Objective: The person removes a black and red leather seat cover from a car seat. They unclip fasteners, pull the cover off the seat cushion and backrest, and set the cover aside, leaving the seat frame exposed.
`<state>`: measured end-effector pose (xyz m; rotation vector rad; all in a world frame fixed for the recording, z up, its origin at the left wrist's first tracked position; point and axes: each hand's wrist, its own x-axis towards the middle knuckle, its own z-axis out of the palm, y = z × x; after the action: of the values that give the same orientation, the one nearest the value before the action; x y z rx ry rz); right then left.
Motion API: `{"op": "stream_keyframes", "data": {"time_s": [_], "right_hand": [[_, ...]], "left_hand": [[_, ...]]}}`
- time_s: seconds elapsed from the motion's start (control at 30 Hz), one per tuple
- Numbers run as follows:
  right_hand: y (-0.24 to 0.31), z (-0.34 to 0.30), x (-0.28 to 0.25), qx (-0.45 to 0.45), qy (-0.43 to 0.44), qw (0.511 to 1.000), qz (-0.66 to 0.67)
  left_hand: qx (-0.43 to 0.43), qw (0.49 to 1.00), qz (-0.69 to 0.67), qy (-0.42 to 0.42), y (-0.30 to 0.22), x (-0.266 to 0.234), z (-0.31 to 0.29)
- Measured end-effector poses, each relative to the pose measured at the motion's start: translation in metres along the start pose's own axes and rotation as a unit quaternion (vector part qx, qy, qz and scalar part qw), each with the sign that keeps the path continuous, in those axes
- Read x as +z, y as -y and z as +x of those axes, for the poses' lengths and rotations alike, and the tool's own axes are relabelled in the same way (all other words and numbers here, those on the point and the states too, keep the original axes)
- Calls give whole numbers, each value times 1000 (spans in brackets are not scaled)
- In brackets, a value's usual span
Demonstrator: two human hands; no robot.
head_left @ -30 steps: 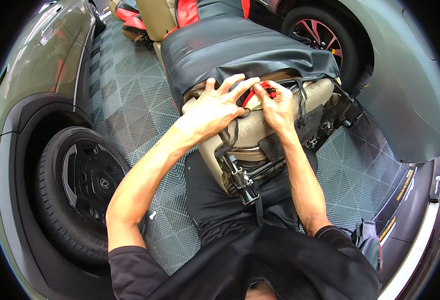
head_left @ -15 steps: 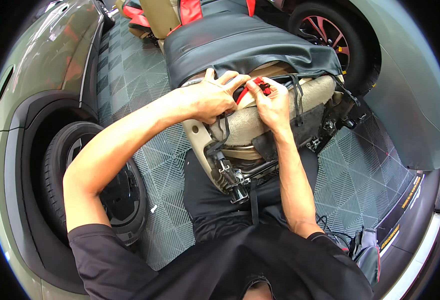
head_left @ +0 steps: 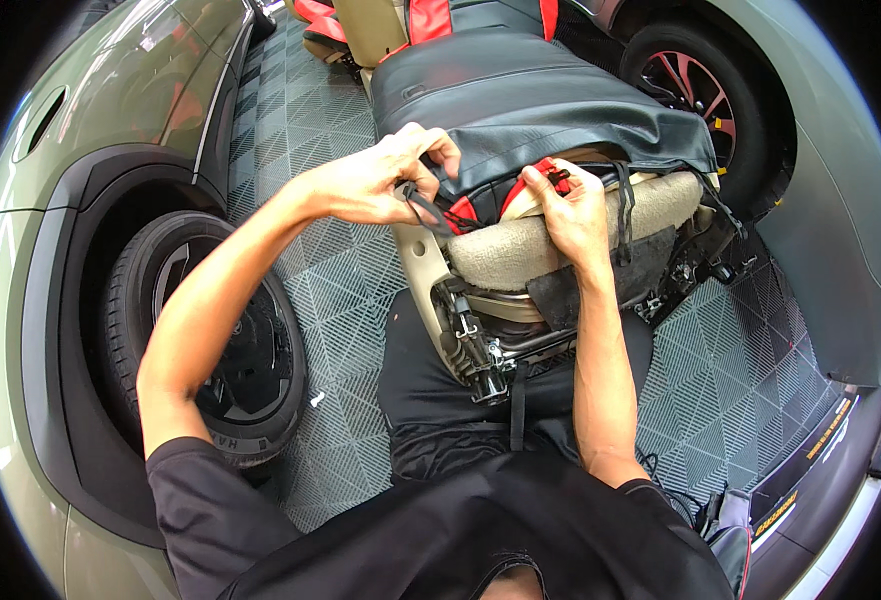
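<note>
Head view: left hand [head_left: 392, 180] pinches thin black cloth strap [head_left: 428, 209] below it, right hand [head_left: 576, 215] red cloth edging [head_left: 517, 188]; slack grip could lose either

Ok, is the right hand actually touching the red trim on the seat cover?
Touching. The head view shows the right hand with its thumb pressed onto the red trim, no gap between them.

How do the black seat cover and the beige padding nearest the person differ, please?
The black seat cover is smooth with a slight sheen, whereas the beige padding looks rough and fuzzy. The cover spreads wide, while the padding shows as a narrower band. The cover's near edge is loose and wrinkled; the padding is thick and rounded. Both are on the same seat.
</note>
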<state>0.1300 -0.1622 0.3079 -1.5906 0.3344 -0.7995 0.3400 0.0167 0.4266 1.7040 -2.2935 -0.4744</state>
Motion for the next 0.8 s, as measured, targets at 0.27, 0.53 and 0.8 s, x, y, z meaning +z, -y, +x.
{"op": "stream_keyframes", "data": {"time_s": [0.27, 0.53, 0.8], "right_hand": [[-2, -2, 1, -18, -23, 999, -14], [-1, -4, 6, -39, -3, 999, 14], [-10, -2, 3, -61, -41, 997, -40]], "left_hand": [[-40, 900, -195, -388, -43, -29, -21], [-91, 763, -530, -358, -69, -13, -13], [-92, 603, -90, -788, -142, -136, -95]]}}
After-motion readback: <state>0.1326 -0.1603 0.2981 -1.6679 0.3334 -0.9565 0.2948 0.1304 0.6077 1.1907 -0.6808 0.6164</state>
